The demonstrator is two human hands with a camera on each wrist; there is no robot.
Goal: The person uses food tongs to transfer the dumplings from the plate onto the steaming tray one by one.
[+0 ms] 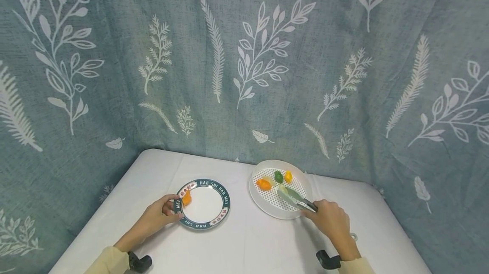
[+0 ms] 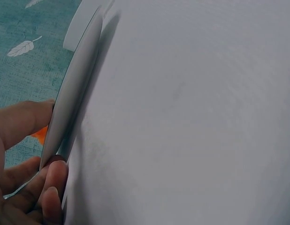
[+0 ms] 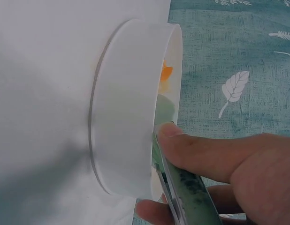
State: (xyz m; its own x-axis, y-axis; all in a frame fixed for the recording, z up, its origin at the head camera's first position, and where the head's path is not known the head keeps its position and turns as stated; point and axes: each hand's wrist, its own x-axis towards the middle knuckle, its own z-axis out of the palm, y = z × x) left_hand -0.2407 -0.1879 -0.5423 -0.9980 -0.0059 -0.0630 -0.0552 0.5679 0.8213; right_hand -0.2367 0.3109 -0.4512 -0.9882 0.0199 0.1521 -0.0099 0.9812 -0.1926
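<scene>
My left hand grips the left rim of a round plate with a dark teal lettered border. In the left wrist view, fingers curl beneath the plate's edge. A small orange pepper lies on the plate near that hand. My right hand holds green tongs, their tips down in a white round strainer. Between the tips is a pale yellow-green piece, partly hidden by them. Also in the strainer are an orange pepper, a green pepper and a yellow pepper.
Plate and strainer are side by side on a white-covered table, the strainer to the right and farther back. A teal curtain with white leaf prints hangs behind the table and along its sides.
</scene>
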